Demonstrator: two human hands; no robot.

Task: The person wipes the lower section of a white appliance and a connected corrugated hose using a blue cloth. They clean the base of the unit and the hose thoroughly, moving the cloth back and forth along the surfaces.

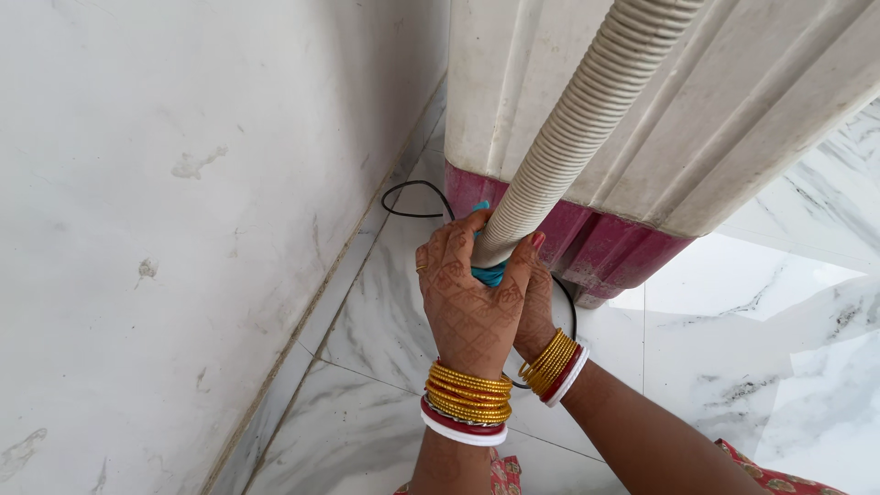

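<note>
A cream ribbed hose (587, 115) runs down from the top of the view across a white appliance with a dark red base (605, 243). My left hand (467, 289) is wrapped around the hose's lower end, where a bit of teal material (490, 273) shows under the fingers. My right hand (539, 302) sits just behind and below it, also closed on the hose end, and is partly hidden by the left hand. Both wrists wear gold and red bangles.
A thin black cable (412, 197) loops on the marble floor (376, 302) beside the appliance and passes behind my hands. A white wall (183, 202) stands close on the left. A patterned red garment edge (770, 477) shows at the bottom right.
</note>
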